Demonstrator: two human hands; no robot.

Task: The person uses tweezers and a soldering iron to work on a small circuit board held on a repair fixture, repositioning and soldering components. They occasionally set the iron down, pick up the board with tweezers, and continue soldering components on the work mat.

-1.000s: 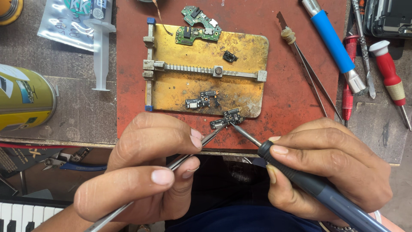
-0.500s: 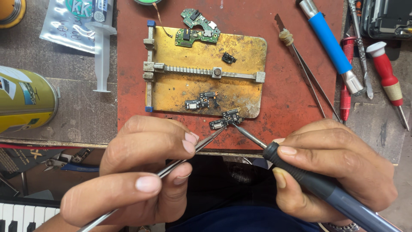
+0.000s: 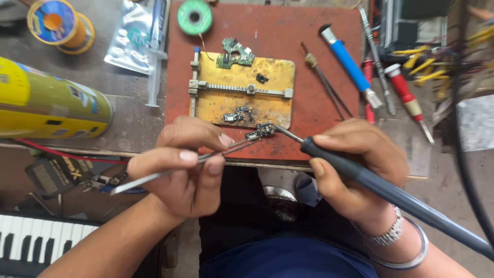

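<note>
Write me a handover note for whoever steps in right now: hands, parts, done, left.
Left hand: grips tweezers, tips pinching the small circuit board at the gold holder plate's front edge.
Right hand: holds soldering iron, tip touching that board.
Done: cannot tell which joints are finished.
Left: a second small board and a green board lie on the plate, untouched.

Electronics repair workshop: soldering iron [image 3: 391, 193], screwdrivers [image 3: 409, 100], solder spool [image 3: 56, 25].
</note>
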